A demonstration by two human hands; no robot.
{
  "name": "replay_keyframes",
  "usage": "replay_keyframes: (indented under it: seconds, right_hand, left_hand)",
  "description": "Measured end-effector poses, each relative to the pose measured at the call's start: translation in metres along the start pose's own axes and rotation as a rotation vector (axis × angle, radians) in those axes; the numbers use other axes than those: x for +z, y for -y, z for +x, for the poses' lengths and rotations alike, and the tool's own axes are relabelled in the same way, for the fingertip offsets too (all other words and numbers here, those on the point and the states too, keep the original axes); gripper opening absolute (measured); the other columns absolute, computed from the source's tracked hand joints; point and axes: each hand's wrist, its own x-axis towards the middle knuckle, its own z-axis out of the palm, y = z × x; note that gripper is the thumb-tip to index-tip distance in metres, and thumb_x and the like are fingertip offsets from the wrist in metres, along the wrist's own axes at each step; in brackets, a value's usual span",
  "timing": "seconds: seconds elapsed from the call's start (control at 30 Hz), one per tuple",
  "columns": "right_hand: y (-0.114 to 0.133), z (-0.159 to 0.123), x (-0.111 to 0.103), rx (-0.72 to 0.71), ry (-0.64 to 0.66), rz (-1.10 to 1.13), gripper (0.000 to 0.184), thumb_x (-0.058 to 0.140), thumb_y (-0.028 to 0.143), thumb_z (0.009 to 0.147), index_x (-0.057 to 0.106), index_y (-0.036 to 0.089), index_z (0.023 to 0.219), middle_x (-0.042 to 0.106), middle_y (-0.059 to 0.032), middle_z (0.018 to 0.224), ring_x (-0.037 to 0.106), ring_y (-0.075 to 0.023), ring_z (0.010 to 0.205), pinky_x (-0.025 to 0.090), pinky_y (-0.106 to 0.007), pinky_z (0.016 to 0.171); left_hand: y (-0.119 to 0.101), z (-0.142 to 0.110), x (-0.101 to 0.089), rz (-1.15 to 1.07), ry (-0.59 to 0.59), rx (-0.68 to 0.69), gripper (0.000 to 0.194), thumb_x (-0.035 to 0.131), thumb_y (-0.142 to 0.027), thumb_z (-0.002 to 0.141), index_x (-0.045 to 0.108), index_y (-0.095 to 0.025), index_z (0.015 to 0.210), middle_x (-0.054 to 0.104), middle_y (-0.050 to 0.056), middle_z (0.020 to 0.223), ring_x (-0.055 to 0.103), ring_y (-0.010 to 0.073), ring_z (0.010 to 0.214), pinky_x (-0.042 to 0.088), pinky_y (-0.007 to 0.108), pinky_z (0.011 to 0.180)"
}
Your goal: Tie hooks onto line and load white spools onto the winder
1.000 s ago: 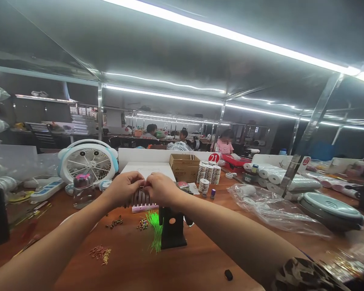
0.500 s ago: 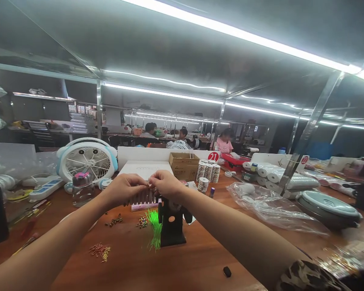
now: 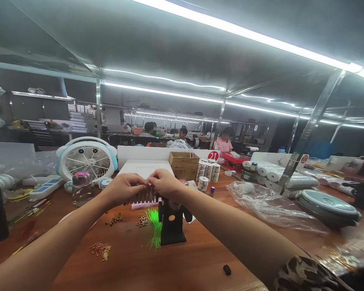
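My left hand (image 3: 126,187) and my right hand (image 3: 164,184) meet at the fingertips above a pink-and-white slotted rack (image 3: 144,205). Both are pinched closed on something tiny that I cannot make out. Just below my right hand stands a black stand (image 3: 172,226), partly covered by that hand. A bundle of bright green thin strands (image 3: 154,228) lies against its left side. Small piles of multicoloured beads (image 3: 142,221), dark brownish pieces (image 3: 115,219) and red and gold bits (image 3: 100,249) lie on the wooden table (image 3: 133,266) nearer to me.
Behind my hands are a cardboard box (image 3: 184,165) and stacked white spools (image 3: 203,184). A fan (image 3: 89,161) and a clear jar (image 3: 81,192) stand left. To the right lie a plastic bag (image 3: 273,210), a lidded container (image 3: 327,208) and a small black object (image 3: 227,270). A person (image 3: 223,143) sits beyond.
Hardly anything differs. My right hand has shifted very slightly to the left, and both hands keep their pinch at the same spot.
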Motion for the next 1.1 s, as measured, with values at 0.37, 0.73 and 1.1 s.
replay_keyframes:
  seconds: [0.37,0.73,1.1]
  right_hand:
    - [0.005,-0.005,-0.003,-0.034,0.049,-0.123,0.014,0.050,0.020,0.081,0.055,0.014,0.070,0.050,0.0022,0.057,0.045,-0.0082,0.050,0.034,-0.018,0.044]
    - [0.004,-0.020,0.006,-0.359,-0.020,-0.389,0.011,0.052,0.010,0.078,0.049,0.016,0.070,0.047,-0.0046,0.090,0.046,-0.0149,0.083,0.041,-0.031,0.080]
    - [-0.008,-0.014,0.012,-0.559,-0.076,-0.576,0.010,0.046,0.005,0.081,0.047,0.015,0.084,0.045,-0.0110,0.097,0.047,-0.0197,0.089,0.044,-0.035,0.083]
  left_hand:
    - [0.001,0.001,0.001,0.033,-0.019,0.016,0.026,0.058,-0.041,0.075,0.074,-0.022,0.081,0.072,0.004,0.085,0.064,0.0243,0.085,0.049,0.031,0.074]
    - [-0.008,0.009,-0.009,0.092,-0.074,-0.137,0.024,0.052,-0.029,0.069,0.056,-0.019,0.091,0.072,0.003,0.076,0.064,0.0247,0.078,0.045,0.036,0.072]
    - [0.006,0.039,-0.009,-0.046,0.023,-0.323,0.018,0.055,-0.031,0.080,0.061,-0.014,0.083,0.066,0.001,0.068,0.063,0.0163,0.067,0.049,0.033,0.067]
